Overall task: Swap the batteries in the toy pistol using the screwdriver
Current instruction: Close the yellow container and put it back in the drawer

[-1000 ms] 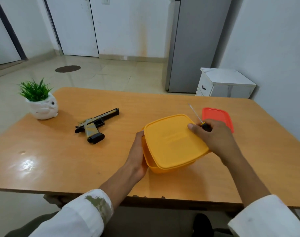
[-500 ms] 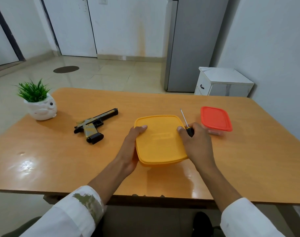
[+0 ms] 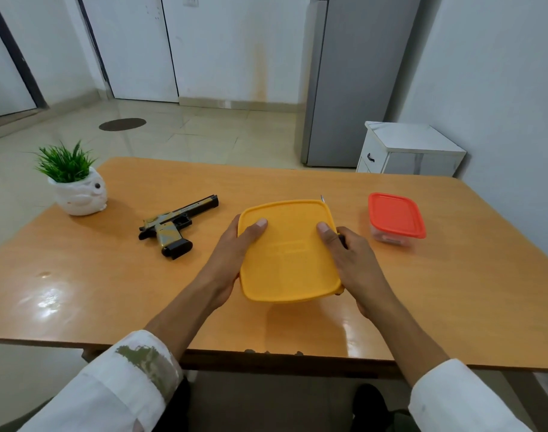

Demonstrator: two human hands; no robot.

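Observation:
A yellow lidded box (image 3: 286, 251) sits in the middle of the wooden table (image 3: 79, 291), lid flat on it. My left hand (image 3: 232, 254) grips its left edge, thumb on the lid. My right hand (image 3: 352, 260) grips its right edge, thumb on the lid, and also holds the screwdriver, whose metal tip (image 3: 322, 198) pokes out behind the box's far right corner. The toy pistol (image 3: 177, 224), gold and black, lies on its side to the left of the box, apart from both hands.
A small clear box with a red lid (image 3: 395, 218) stands right of the yellow one. A white pot with a green plant (image 3: 76, 188) is at the table's far left. Beyond the table are a white cabinet (image 3: 413, 151) and a grey fridge (image 3: 353, 79).
The yellow lid, held tilted a second ago, now lies flat on its box. Both hands have moved to the box's sides with thumbs on top; the screwdriver swung in behind the box.

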